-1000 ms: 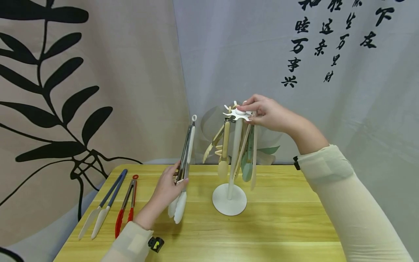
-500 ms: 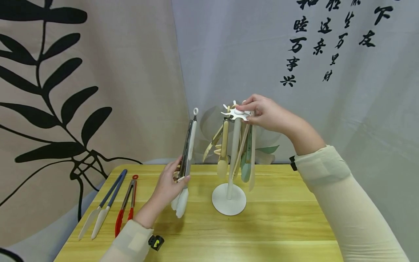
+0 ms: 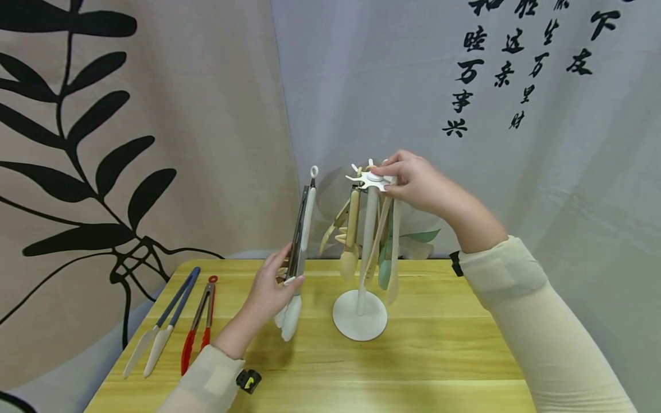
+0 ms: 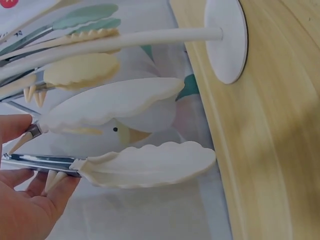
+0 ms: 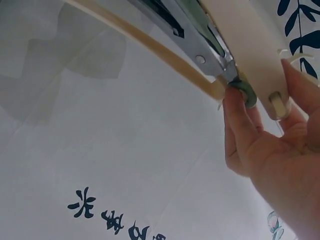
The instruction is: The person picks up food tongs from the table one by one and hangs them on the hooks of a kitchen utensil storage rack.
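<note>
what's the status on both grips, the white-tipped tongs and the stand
Left grip holding white-tipped tongs, tips down, apart from stand. Right grip holding top of white stand. Possible hindrance: utensils already hanging there.

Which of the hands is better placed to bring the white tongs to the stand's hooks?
Probably the left hand: it holds the white tongs nearly upright, beside the white stand. The right hand grips the stand's top, so it seems better suited for steadying.
</note>
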`<state>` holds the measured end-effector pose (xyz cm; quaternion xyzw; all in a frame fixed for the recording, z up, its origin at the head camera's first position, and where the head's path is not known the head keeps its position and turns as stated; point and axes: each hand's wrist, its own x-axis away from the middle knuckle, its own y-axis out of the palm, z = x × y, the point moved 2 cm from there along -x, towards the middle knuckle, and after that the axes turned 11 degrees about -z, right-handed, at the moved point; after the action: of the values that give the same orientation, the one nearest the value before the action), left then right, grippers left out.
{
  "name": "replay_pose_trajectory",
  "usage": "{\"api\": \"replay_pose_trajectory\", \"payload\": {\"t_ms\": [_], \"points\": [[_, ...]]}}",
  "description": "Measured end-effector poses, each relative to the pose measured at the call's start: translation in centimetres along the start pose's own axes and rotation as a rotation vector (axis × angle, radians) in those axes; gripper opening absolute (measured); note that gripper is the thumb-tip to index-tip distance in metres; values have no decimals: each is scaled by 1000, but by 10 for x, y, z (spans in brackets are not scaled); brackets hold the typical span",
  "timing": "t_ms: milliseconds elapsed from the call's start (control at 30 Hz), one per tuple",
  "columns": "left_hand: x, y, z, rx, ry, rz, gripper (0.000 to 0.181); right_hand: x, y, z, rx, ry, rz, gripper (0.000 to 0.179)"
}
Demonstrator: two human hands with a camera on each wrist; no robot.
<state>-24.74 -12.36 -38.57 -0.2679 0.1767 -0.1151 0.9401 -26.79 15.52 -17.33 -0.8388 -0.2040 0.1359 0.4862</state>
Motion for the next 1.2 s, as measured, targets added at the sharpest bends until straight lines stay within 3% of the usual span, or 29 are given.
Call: {"api": "replay_pose_trajectory", "payload": {"t_ms": [300,400,533,633,1200], "points": [[0,1,7,34,45,-14,75,1,4,-7,12,50,30,46],[3,0,22,52,49,-22,75,0,6,-9,26,61,37,45],[3,2,27,57,57,-32,75,0,8,-12,41,76,43,45],[1,5,17,45,84,-32,76,0,9,-14,47,88,49,45],[3,8,14,-4,189,-40,76,-5,14,-24,90,146,101,43]]}}
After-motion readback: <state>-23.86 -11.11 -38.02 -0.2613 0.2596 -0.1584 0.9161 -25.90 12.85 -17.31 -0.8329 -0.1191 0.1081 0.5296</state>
